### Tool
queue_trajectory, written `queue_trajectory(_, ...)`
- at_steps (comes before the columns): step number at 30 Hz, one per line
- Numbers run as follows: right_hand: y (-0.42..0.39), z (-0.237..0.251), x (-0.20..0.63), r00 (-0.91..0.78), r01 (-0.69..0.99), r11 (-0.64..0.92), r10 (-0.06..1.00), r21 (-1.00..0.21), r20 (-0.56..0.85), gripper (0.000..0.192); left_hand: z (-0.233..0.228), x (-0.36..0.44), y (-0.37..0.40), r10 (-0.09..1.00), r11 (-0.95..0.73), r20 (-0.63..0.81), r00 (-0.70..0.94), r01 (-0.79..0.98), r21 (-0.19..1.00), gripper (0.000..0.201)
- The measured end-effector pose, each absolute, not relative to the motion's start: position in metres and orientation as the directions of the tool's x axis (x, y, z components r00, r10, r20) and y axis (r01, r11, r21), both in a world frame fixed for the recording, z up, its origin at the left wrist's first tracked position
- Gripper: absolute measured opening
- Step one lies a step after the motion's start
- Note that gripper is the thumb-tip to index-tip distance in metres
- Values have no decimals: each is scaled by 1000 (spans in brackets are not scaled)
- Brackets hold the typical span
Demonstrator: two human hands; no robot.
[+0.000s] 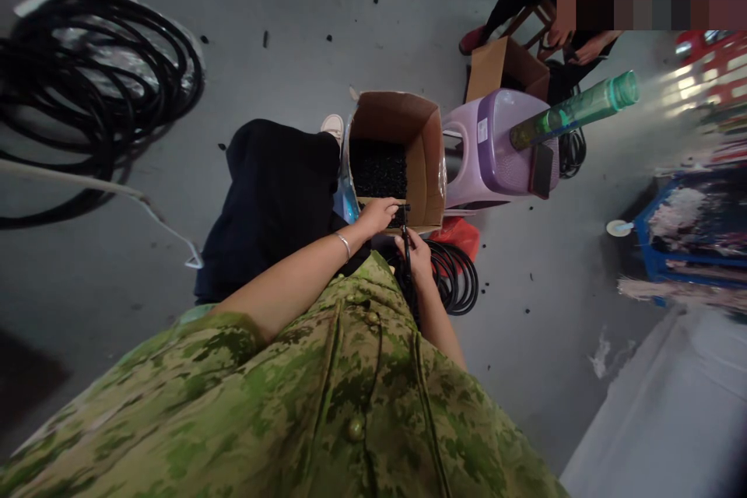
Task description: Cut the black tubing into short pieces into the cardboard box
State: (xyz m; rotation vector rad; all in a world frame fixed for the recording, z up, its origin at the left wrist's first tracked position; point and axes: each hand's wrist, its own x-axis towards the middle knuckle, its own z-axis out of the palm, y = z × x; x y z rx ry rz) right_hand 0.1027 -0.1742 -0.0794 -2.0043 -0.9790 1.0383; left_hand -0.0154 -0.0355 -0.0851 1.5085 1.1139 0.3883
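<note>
Over the near edge of an open cardboard box (429, 148), my left hand (378, 216) is closed, fingertips pinching a short black piece (404, 206). Just right of it and a little nearer to me, my right hand (416, 255) is closed around a black hose (407, 243) whose upper end meets the black piece. Whether the two are joined, I cannot tell. Many small black pieces (379, 170) lie in the box. Coiled black hose (461, 276) rests on the floor beside my right wrist, next to a red plastic bag (458, 237).
A purple stool (505, 113) right of the box bears a green bottle (583, 109) and a dark phone-like slab (541, 171). Behind it, a seated person's hands (575, 47) are near another carton (489, 66). More black hose (110, 78) lies coiled at left. A blue-framed rack (647, 249) stands right.
</note>
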Motion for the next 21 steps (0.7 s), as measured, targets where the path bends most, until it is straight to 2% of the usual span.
queue_trajectory(5,-175,-77,100,392,244,-527,822,-814,-414,58,-83,-16,-36,796,129,-334,505,397,909,32)
queue_trajectory(12,-178,-80,106,426,323,-529,821,-785,-379,57,-84,-15,-36,800,150,-337,496,379,913,33)
queue_trajectory(21,-178,-69,102,416,275,-546,810,-791,-414,60,-85,-14,-36,795,164,-346,498,373,913,33)
